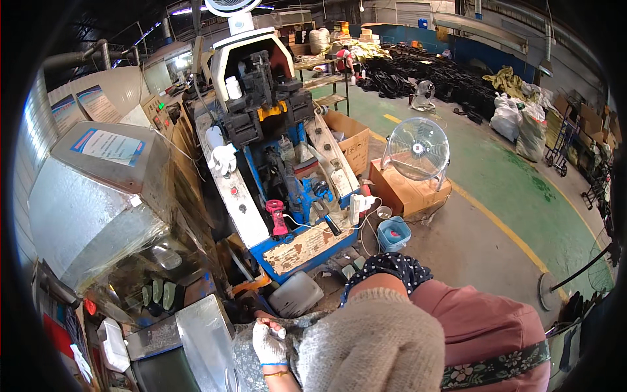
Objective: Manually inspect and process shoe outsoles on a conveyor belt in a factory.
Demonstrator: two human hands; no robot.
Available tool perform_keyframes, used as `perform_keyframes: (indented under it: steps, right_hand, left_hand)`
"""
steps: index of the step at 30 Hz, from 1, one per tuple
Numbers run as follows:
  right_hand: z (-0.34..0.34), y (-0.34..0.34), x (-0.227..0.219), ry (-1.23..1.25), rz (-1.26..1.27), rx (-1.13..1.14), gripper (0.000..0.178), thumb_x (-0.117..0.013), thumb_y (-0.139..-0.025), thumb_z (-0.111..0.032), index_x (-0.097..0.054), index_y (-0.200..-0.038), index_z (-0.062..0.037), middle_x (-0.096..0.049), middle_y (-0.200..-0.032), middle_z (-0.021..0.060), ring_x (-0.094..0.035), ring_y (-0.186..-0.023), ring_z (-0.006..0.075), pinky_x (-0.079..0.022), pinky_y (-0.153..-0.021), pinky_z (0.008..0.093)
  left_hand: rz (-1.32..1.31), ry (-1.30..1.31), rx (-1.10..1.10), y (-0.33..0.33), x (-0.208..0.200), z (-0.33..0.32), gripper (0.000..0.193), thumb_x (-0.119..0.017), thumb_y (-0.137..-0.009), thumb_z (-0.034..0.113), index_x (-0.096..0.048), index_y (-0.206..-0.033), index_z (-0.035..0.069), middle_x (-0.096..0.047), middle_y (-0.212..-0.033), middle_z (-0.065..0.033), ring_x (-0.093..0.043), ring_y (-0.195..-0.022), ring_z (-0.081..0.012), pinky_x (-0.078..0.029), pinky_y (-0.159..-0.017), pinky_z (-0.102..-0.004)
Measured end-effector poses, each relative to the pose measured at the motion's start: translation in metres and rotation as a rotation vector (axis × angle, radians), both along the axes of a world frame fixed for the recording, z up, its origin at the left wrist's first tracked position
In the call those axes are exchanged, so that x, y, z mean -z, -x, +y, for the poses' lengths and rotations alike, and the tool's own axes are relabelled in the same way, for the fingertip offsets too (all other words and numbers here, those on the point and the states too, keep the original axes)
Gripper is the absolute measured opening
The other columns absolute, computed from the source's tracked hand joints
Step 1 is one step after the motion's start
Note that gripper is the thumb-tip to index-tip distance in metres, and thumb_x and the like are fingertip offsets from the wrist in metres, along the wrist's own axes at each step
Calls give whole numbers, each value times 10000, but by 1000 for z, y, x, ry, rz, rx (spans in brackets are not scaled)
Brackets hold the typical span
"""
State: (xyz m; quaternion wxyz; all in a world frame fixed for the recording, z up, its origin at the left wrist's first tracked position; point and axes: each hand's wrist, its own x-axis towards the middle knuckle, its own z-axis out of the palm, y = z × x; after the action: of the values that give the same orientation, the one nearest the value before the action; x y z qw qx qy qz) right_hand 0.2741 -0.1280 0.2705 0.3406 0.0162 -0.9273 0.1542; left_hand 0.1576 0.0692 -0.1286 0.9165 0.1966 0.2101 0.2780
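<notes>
My left hand (269,344) is low in the picture, in a white knitted glove that leaves the fingertips bare, with a thin band round the wrist. Its fingers are curled closed; what they hold, if anything, is too small to make out. Right behind it lies a grey patterned cloth (245,349), next to a shiny metal box edge (208,340). A beige knitted garment (372,343) fills the lower middle and pink clothing (483,320) the lower right. My right hand does not show.
Ahead stands a blue and white machine (307,251) with a red-handled tool (277,219) on its front ledge. A hooded metal cabinet (85,196) is at left. A blue bucket (394,234), a fan (418,149) on a cardboard box (408,196), and trailing cords stand at right.
</notes>
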Motion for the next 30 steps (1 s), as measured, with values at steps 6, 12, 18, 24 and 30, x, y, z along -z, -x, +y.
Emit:
perform_keyframes:
  steps: [6, 12, 18, 24, 30]
  right_hand:
    - [7, 28, 46, -209, 1051, 55, 214, -777, -874, -167, -686, -868, 26, -691, -809, 138, -651, -620, 252, -520, -514, 363]
    - [2, 15, 55, -66, 785, 303, 150, -713, -881, -158, -636, -861, -31, -630, -813, 102, -608, -695, 263, -472, -592, 366]
    - [48, -7, 96, 482, 378, 810, 192, -626, -931, -197, -627, -1043, -41, -628, -1036, 111, -628, -1012, 302, -497, -839, 422]
    - [103, -26, 284, 652, -53, 1314, 240, -555, -943, -296, -610, -1003, -70, -602, -978, 164, -624, -926, 374, -493, -786, 488]
    - [106, -31, 310, 617, -114, 1368, 239, -545, -937, -294, -620, -1000, -76, -610, -972, 135, -632, -925, 350, -491, -769, 464]
  left_hand:
    - [51, -52, 18, -3, -11, -4, 185, -669, -947, 276, -626, -961, 97, -647, -818, -45, -613, -720, -178, -541, -634, -320]
    - [24, -41, 58, 2, 12, 7, 207, -630, -967, 316, -622, -964, 109, -641, -850, -40, -613, -755, -180, -536, -666, -321]
    - [54, -246, -45, -1, 32, 3, 221, -601, -978, 268, -612, -1120, 98, -656, -1029, -41, -643, -901, -188, -556, -766, -325]
    - [-87, -96, -2, 2, -16, -8, 234, -617, -980, 285, -635, -1152, 128, -689, -1087, -7, -666, -958, -156, -558, -872, -354]
    - [-30, -95, 55, -2, -9, -2, 193, -590, -1000, 320, -636, -1070, 145, -672, -934, 20, -618, -823, -127, -523, -729, -305]
